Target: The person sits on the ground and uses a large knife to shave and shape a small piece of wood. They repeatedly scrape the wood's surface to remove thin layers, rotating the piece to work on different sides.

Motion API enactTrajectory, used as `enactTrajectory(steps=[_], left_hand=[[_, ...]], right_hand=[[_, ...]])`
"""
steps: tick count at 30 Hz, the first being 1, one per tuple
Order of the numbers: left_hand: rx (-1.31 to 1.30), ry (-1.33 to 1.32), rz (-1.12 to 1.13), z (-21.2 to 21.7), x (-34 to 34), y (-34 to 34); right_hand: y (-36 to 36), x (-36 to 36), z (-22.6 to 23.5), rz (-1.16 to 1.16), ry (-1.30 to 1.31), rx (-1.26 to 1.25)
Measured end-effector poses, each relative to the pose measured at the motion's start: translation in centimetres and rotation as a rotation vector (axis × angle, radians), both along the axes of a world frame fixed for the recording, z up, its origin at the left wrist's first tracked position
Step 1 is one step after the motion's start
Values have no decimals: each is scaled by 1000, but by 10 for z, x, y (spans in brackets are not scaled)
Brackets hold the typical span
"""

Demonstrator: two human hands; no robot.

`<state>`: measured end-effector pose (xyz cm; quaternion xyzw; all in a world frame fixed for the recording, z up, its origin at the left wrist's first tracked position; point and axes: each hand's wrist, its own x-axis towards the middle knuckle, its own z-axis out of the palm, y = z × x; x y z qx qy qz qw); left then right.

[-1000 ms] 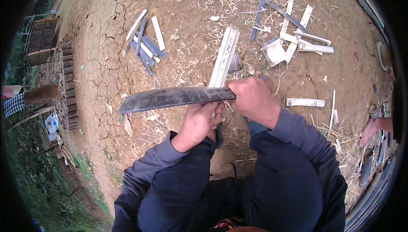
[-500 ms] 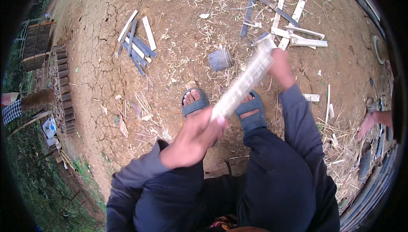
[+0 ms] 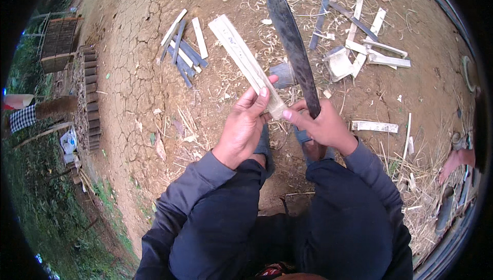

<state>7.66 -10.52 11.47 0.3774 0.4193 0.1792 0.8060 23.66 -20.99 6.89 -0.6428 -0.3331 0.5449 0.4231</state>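
Note:
My left hand (image 3: 241, 128) is closed round a pale split bamboo piece (image 3: 240, 50), its thumb lying on the inner face. The piece slants away to the upper left. In my right hand (image 3: 328, 131) is a machete (image 3: 294, 36) with a dark, stained blade that points up and away; my fingers hide its handle. My right thumb and fingertips also touch the near end of the bamboo. Behind the hands, a short grey bamboo section (image 3: 283, 74) lies on the ground, partly covered by the bamboo and blade.
Bamboo strips (image 3: 187, 54) lie piled at the far left, and more strips (image 3: 372, 49) at the far right. Curly shavings (image 3: 257, 3) litter the dirt. A single strip (image 3: 375, 126) lies right of my hand. Another person's foot (image 3: 457, 164) shows at the right edge.
The machete has come into view in my right hand. The bamboo piece, earlier blurred and slanting to the upper right between my hands, now tilts to the upper left in my left hand.

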Motion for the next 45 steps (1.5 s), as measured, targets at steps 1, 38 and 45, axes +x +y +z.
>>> enactTrajectory(steps=[1,38,45], left_hand=[[10,-4,8,0,-3,1],[-23,377,-329,-13,-13,-27],[235,416,-387,-3,-11,-33]], right_hand=[[1,-3,2,48,-1,43],[6,-17,-10,237,-784,67],[2,-3,-44,207,-882,154]])
